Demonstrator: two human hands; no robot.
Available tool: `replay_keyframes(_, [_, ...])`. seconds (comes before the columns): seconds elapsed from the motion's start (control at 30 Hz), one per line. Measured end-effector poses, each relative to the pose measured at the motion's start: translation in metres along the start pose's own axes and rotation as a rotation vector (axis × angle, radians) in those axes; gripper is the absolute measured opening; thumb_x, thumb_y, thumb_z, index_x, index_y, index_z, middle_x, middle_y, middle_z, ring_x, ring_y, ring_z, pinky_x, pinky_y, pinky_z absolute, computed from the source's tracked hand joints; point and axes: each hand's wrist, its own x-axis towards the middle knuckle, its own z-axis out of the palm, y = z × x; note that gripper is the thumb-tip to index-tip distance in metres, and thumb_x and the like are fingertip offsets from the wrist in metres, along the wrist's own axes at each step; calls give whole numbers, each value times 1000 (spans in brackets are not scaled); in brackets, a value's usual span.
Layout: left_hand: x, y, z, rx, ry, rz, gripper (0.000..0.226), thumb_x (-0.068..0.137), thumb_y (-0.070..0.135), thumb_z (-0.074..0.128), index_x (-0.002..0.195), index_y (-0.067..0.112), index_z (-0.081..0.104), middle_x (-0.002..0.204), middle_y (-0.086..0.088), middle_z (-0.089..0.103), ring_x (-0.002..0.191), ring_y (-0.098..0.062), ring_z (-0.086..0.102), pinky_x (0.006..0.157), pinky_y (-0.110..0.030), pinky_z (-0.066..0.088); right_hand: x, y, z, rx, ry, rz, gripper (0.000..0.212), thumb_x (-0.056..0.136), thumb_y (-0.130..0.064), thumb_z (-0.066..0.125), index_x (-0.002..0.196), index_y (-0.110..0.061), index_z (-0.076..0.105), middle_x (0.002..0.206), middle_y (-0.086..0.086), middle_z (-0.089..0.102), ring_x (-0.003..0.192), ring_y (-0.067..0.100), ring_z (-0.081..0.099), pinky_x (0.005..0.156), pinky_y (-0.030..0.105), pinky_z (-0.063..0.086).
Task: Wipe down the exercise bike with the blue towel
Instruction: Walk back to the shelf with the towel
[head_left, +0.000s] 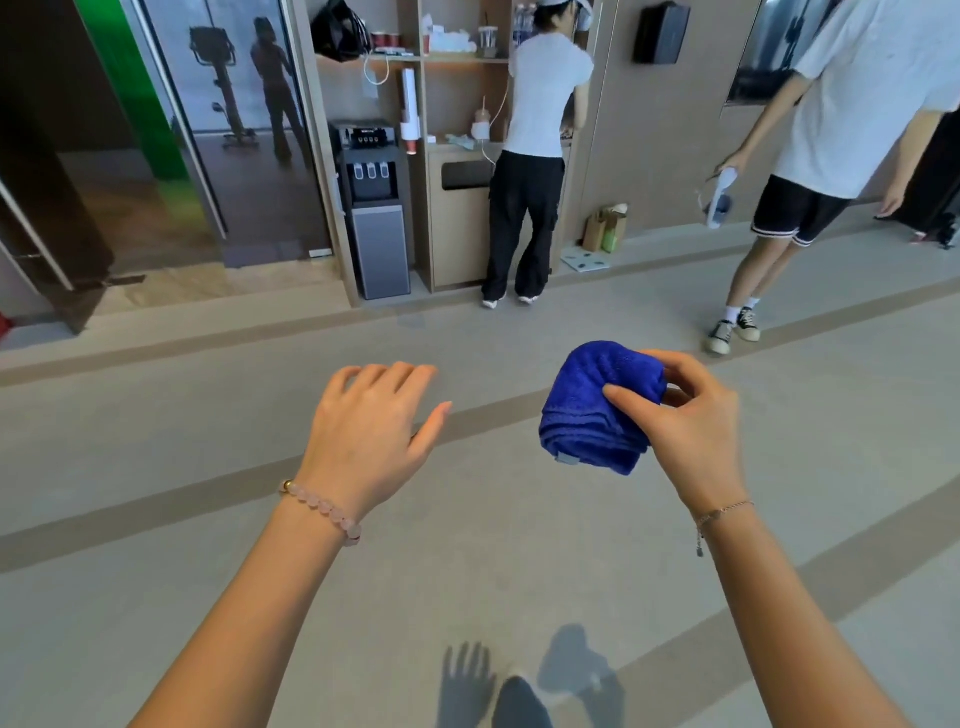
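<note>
1. Blue and bunched into a soft wad, the blue towel (597, 405) is held up in mid-air by the right hand (691, 426). The thumb is on the near side and the fingers curl over the far side, and the cloth touches nothing else.
2. The left hand (374, 426) is empty, palm down with the fingers loosely spread. It hovers at about the same height, well apart from the towel.
3. The exercise bike (221, 88) shows only in the glass door (171, 171) at the far left, well away from both hands. I can't tell whether it stands behind the glass or is mirrored in it.
4. As I judge it, no wiping has begun. The towel is in hand but the bike is out of reach, so getting to the bike and all of the wiping are left.
5. A person in a white top (540, 104) stands with their back turned at the shelves (457, 60), beside a water dispenser (371, 208). A second person in black shorts (800, 208) is mid-stride on the right. Paper bags (605, 228) sit by the wall between them.
6. The floor (467, 545) straight ahead is open. Those two people could cross the path, and the door may need passing.
</note>
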Motion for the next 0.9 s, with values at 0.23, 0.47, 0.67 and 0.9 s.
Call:
replay_keyframes(0.23, [152, -8, 78, 15, 9, -14, 44, 87, 44, 34, 101, 14, 63, 93, -1, 69, 83, -25, 66, 81, -39, 49, 164, 48, 29, 9, -44, 0, 29, 72, -9, 78, 89, -30, 66, 83, -13, 67, 69, -1, 61, 62, 14, 52])
replay_keyframes(0.47, [262, -24, 144, 12, 16, -18, 46, 87, 43, 34, 101, 11, 64, 92, -4, 70, 80, -27, 66, 78, -40, 50, 288, 92, 54, -24, -57, 16, 29, 72, -11, 79, 88, -32, 66, 80, -14, 67, 64, -2, 58, 60, 11, 49])
replay_keyframes(0.67, [364, -48, 213, -7, -5, -8, 45, 88, 44, 34, 104, 13, 62, 97, -4, 69, 87, -27, 65, 81, -42, 49, 387, 135, 86, -34, -28, 36, 29, 73, -13, 78, 90, -33, 67, 82, -15, 68, 65, 0, 57, 60, 13, 51])
replay_keyframes(0.9, [514, -104, 301, -22, 1, 8, 48, 88, 45, 30, 106, 14, 62, 100, -5, 69, 91, -28, 64, 82, -42, 48, 541, 178, 150, -46, 6, 46, 29, 73, -14, 79, 95, -28, 67, 84, -13, 68, 70, 7, 60, 64, 18, 55])
